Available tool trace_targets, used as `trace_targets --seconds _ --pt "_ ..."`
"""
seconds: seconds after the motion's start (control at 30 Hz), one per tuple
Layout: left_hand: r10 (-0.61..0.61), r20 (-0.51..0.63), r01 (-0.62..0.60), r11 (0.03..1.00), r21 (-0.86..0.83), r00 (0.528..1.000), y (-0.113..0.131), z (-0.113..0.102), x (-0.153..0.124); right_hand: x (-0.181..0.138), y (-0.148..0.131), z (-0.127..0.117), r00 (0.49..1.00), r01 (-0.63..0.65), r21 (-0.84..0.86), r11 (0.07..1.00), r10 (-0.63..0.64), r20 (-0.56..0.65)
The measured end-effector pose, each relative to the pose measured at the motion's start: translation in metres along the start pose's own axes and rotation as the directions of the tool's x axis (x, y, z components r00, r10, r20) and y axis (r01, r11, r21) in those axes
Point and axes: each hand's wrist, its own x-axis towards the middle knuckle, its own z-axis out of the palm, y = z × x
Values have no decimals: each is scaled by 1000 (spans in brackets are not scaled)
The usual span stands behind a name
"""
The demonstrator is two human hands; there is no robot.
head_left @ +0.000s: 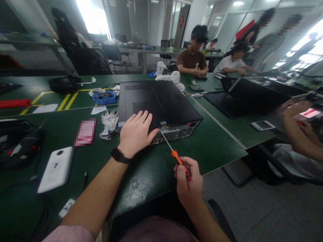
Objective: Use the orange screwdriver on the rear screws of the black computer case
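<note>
Head view: a person works with both hands at a black computer case [164, 95], which lies flat on the green tabletop [214, 148], set in from its near edge and close to the seam along its right edge.
Right hand: the right hand [188, 178] is wrapped round the handle of an orange-and-black screwdriver [174, 153], thumb along the grip.
Left hand: the left hand [137, 132] lies flat on the case with the fingers slightly spread, pressing rather than gripping; a dark watch [119, 155] is on that wrist.
Screwdriver tip: at the case's near edge, just beside the left thumb; whether it sits in a screw is too small to tell.
Progress: the work at this edge looks under way, not finished. The case's upper side is covered and none of its interior shows from above. No loose screw can be made out, so how many fastenings are done or left cannot be told.
Counted at the work: one case, one screwdriver, two hands.
Counted toward the left edge: one blue bin [106, 101], one white device [57, 169] bearing a numeral, one pink item [85, 132], and bunched white gloves [109, 124], number unclear, just left of the case.
Counted beyond the case: two white fans [175, 77] near the far edge; two seated co-workers [191, 58] farther back.
</note>
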Motion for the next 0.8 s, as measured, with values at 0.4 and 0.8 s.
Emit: trace_targets --seconds 0.4,0.8 --pt "3 -15 -3 1000 -2 1000 0 1 0 0 0 1 1000 13 -32 999 -13 -11" --pt "-3 -10 3 1000 -11 1000 -1 1 0 0 -3 8 991 104 -58 993 -108 -81"
